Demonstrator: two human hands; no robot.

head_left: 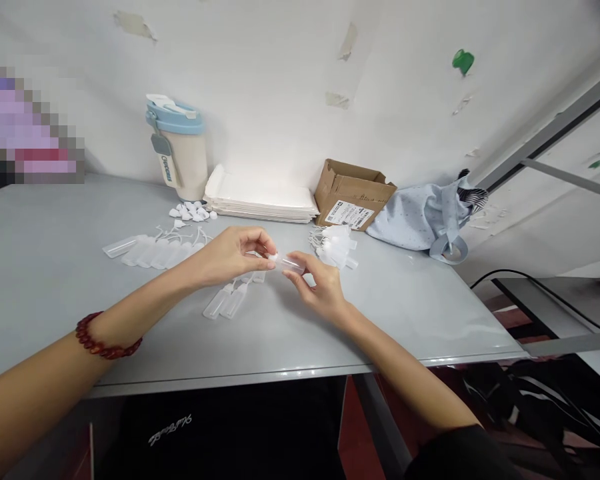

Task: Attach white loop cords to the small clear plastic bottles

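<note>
Desk (55,267), left: row of tubes (150,252), apparently unfinished, loose caps (190,212) behind. Centre: left hand (230,257) and right hand (320,288), fingers closed, pinch one clear tube (291,265) just above the desk. Right: pile of tubes (336,247), seemingly finished. Judged partway; the row is left to do.

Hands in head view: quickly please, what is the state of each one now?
Left hand: closed, pinching one end of the small clear plastic tube.
Right hand: closed, holding the same tube's other end.
</note>
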